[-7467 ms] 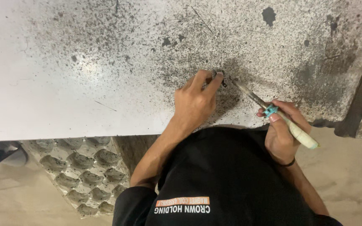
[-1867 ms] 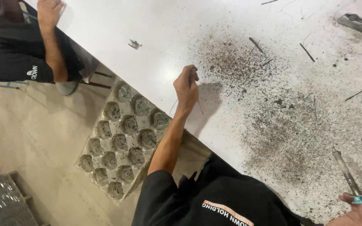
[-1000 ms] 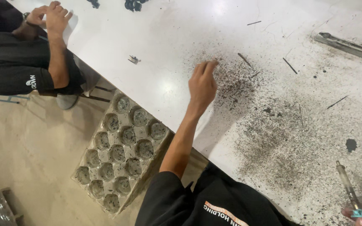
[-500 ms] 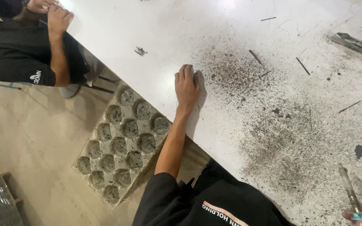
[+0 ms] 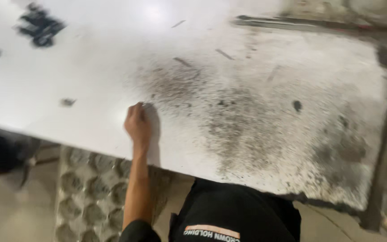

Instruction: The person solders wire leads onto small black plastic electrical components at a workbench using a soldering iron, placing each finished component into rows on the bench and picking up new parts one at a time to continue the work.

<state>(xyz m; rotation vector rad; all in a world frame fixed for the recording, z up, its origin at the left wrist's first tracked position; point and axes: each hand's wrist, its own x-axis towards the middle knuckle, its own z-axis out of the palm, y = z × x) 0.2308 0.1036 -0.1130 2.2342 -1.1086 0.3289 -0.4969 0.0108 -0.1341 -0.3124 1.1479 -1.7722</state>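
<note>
The picture is blurred by motion. My left hand [image 5: 137, 123] rests on the white table [image 5: 81, 112] near its front edge, fingers curled in, and nothing shows between them. It lies at the left rim of a patch of dark specks [image 5: 229, 121] spread over the tabletop. My forearm reaches up to it from the lower middle. My right hand is out of the picture.
Thin dark slivers [image 5: 182, 62] lie further back on the table, and a dark heap [image 5: 41, 29] sits at the far left. A long metal bar [image 5: 301, 24] lies along the back. A grey dimpled tray [image 5: 90, 192] sits on the floor. Another person's dark sleeve [image 5: 1, 152] shows at the left.
The view has swung right and closer. My left hand, flat half a second ago, is now curled. My right hand and the pale-handled tool it held have left the picture.
</note>
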